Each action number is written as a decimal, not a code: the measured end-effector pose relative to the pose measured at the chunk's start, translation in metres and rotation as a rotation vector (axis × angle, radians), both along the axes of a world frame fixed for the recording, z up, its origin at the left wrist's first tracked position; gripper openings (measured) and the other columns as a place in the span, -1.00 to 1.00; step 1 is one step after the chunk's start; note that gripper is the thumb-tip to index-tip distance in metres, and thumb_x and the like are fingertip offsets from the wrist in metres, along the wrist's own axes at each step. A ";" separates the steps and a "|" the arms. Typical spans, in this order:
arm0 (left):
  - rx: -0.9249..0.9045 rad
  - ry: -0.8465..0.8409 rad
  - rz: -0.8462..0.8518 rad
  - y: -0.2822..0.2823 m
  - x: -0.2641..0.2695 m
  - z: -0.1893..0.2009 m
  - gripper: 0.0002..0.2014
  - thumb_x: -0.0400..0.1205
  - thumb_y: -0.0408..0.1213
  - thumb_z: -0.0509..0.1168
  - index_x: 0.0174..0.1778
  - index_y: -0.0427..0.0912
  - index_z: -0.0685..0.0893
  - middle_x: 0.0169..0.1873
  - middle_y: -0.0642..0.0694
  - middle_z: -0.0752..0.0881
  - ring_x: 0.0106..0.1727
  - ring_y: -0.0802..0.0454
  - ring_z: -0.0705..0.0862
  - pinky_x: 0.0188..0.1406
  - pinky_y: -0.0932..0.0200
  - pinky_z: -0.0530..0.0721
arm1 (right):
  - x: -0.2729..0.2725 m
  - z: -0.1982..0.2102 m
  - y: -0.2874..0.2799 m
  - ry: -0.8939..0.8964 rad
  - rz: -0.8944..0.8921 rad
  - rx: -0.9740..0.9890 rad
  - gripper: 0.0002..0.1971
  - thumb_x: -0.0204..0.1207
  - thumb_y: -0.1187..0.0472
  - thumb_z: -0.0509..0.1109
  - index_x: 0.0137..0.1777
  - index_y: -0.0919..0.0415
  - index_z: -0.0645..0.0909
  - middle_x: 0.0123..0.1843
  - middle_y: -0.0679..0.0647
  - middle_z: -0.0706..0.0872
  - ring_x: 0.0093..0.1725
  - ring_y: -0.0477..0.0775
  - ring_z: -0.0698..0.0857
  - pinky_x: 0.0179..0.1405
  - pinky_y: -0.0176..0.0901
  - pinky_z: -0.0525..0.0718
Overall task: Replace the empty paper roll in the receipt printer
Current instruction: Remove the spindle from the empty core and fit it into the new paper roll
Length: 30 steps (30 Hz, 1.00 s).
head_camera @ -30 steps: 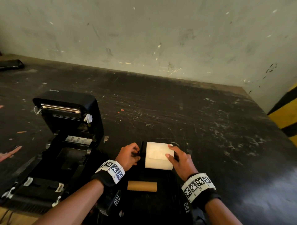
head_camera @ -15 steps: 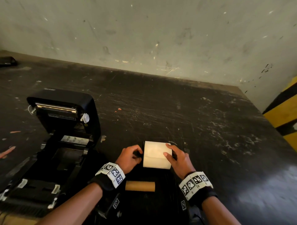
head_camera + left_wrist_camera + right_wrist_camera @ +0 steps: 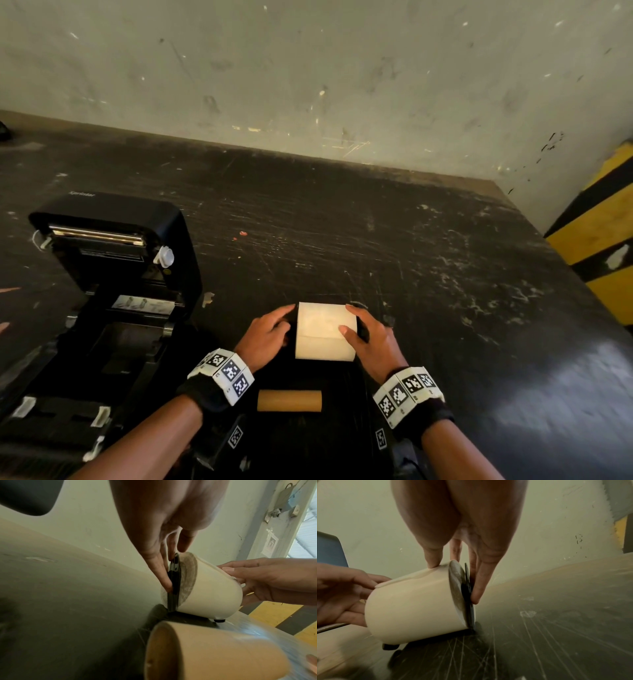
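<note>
A cream paper roll (image 3: pixel 325 330) lies on its side in a black holder (image 3: pixel 426 638) on the dark table, between my hands. My left hand (image 3: pixel 286 320) pinches the holder's black left plate (image 3: pixel 174 582), with straight fingers (image 3: pixel 163 574) along its outer face. My right hand (image 3: pixel 352 322) grips the roll's right end: the thumb lies on top of the paper and the fingers (image 3: pixel 479 585) press the right plate (image 3: pixel 468 595). The empty brown cardboard core (image 3: pixel 289 400) lies nearer me. The black receipt printer (image 3: pixel 113 308) stands at the left, lid up and bay empty.
A pale wall (image 3: pixel 308 68) runs behind the scratched table (image 3: pixel 445 274). A yellow and black striped post (image 3: pixel 603 240) stands at the right edge. Bare tabletop lies right of and behind the roll.
The black left plate, which stood a little apart from the roll, now sits against its left end under my left hand. Right hand and roll stay put.
</note>
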State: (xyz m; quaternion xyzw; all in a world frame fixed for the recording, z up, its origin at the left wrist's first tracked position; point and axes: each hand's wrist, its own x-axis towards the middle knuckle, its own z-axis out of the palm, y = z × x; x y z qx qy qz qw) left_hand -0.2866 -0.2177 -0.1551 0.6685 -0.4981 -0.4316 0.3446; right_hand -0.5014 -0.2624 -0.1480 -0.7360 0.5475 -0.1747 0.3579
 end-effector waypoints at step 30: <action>-0.073 -0.194 -0.105 0.014 -0.015 0.004 -0.42 0.64 -0.07 0.21 0.56 0.18 0.14 0.47 -0.11 0.49 0.50 -0.03 0.42 0.48 -0.17 0.44 | -0.002 0.009 0.020 -0.086 -0.056 0.027 -0.50 0.47 -0.02 0.41 0.40 -0.21 0.39 0.38 0.08 0.60 0.41 0.14 0.51 0.31 0.26 0.59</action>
